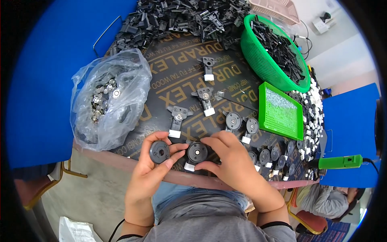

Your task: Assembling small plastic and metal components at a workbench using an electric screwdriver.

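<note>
Wheel trouble is what we'd watch for: our left hand (150,167) pinches a dark round wheel (159,152) at lower centre, right at the table (133,155) edge, while our right hand (229,159) presses fingers on a second wheel (197,152) on its bracket. A loose pinch could drop it to the floor.

Pretty much everything small here is done in black or dark grey: the round disc (159,152) pinched in the left hand (150,174), the wheel part (197,153) under the right hand (231,161) with its little white tab, and the heap of black plastic parts (181,18) at the back. Bright green is seen on the round basket (258,60), the flat mesh tray (279,111) and the tool handle (340,162), while the tabletop (181,76) is dark brown with tan lettering printed across it. Silvery metal bits are shown through a clear plastic bag (111,97), blue panels (44,76) are seen at both sides, and a pink crate (276,8) is tucked in at the top.
</note>
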Motion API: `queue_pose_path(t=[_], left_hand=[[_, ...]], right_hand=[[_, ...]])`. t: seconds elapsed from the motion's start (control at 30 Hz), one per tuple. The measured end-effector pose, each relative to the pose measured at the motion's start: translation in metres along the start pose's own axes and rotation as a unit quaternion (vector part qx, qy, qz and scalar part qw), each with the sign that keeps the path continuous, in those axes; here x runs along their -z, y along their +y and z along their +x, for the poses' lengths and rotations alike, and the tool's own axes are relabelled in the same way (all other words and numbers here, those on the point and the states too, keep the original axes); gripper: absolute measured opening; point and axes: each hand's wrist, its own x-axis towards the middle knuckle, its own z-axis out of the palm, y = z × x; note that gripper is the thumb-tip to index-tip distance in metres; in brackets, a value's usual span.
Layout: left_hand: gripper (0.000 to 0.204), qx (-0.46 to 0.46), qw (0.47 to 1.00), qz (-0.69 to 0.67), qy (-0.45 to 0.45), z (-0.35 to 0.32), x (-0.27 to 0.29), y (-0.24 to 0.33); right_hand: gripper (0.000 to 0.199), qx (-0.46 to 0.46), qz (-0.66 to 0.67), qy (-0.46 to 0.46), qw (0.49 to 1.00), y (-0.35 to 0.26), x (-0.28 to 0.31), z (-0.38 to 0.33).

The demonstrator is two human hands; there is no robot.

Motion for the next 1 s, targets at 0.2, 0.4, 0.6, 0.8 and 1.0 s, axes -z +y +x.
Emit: queue_pose_path(t=[0.2,0.4,0.6,0.8,1.0], left_hand=[[0.043,-0.011,0.997,0.075,0.009,-0.002,-0.015,-0.001],[0.039,-0.145,0.894,0.422,0.026,0.002,-0.015,-0.012],[0.04,-0.075,0.966,0.244,0.036,0.007,-0.021,-0.004],[0.012,0.011,0.984,0.152,0.087,0.016,-0.016,0.002],[0.014,-0.102,0.928,0.358,0.012,0.026,0.002,0.009]], right_hand=[[0.059,0.071,0.154,0.036,0.985,-0.016,0.014,0.01],[0.043,0.089,0.236,-0.025,0.967,-0.035,0.003,0.022],[0.014,-0.159,0.544,-0.015,0.824,-0.013,-0.002,0.027],[0.024,-0.153,0.429,-0.08,0.887,-0.008,-0.007,0.022],[0.06,0.169,0.086,-0.011,0.982,-0.004,0.002,0.042]])
